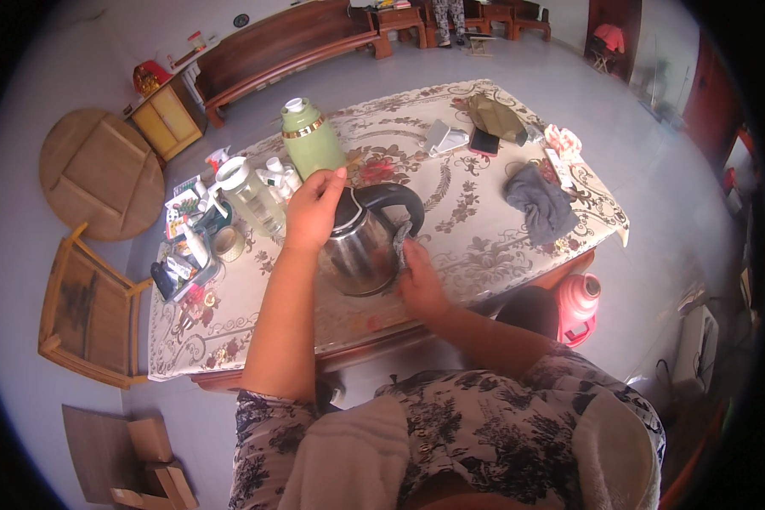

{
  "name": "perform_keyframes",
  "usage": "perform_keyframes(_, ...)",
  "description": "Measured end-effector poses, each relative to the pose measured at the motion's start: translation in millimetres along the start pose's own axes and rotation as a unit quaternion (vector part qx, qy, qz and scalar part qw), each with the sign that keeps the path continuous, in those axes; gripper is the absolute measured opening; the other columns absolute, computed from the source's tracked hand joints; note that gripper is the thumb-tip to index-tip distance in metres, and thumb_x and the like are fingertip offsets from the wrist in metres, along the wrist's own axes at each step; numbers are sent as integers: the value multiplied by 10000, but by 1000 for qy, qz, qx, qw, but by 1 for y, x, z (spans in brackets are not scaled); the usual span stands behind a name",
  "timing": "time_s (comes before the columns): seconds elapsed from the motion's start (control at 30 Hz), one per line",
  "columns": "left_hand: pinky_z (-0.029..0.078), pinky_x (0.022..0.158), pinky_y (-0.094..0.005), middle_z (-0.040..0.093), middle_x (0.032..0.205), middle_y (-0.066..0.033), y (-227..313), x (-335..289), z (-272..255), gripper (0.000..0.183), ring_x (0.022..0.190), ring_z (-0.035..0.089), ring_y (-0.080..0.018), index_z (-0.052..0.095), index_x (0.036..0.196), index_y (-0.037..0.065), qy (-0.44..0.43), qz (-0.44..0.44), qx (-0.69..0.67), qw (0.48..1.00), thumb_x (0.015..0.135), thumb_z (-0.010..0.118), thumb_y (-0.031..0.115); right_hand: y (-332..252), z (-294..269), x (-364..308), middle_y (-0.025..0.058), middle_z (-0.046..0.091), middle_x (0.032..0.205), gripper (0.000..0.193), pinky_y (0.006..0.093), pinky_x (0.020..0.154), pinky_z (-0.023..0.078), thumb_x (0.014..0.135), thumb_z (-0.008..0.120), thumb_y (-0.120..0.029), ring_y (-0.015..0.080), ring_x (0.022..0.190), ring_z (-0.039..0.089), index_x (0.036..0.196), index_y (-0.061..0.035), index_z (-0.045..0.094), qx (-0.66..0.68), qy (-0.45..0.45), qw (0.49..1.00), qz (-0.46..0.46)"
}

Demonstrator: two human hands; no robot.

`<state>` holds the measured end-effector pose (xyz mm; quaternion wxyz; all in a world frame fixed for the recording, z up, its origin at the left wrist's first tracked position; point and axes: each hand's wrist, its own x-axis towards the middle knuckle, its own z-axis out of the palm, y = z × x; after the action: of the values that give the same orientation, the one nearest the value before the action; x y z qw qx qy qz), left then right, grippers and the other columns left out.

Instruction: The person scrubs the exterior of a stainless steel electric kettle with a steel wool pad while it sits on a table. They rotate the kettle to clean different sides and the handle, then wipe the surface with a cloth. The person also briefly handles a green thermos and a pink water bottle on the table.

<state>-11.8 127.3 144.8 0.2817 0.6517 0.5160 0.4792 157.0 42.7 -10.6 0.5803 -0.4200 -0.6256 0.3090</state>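
Observation:
A steel electric kettle [361, 255] with a black lid and black handle stands on the patterned tablecloth in front of me. My left hand [316, 208] grips its upper left side by the lid, fingers close together and partly hidden. On the other side, my right hand [419, 276] presses a small grey cloth [402, 238] against the kettle's wall below the handle. Only a bit of that cloth shows past my fingers. Just behind the kettle are a green thermos flask [312, 140] and a clear water jug [251, 197].
Bottles and a tray of small items [191, 268] crowd the table's left end. A dark grey cloth [540, 204], a phone [484, 142] and an olive bag [495, 117] lie right. A pink flask [578, 302] stands beside the table; a wooden chair [93, 310] is left.

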Motion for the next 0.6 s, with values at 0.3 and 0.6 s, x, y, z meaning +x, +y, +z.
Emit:
perform_keyframes(0.3,460,796,-279,691,888,-72,-9,4,3,412,821,611,-152,661,981,19,-5,6,-36,999,920,590,421,-3,-6,-2,179,248,1520,701,270,667,519,805,321,156,191,797,590,1478,-6,209,36,-59,994,79)
perform_keyframes(0.6,453,807,-272,684,899,-60,-5,3,2,418,842,608,-140,652,975,12,-15,9,-37,999,913,607,423,-45,-22,88,179,666,893,456,320,596,556,880,384,1,260,668,683,1333,47,376,-97,-179,950,236)
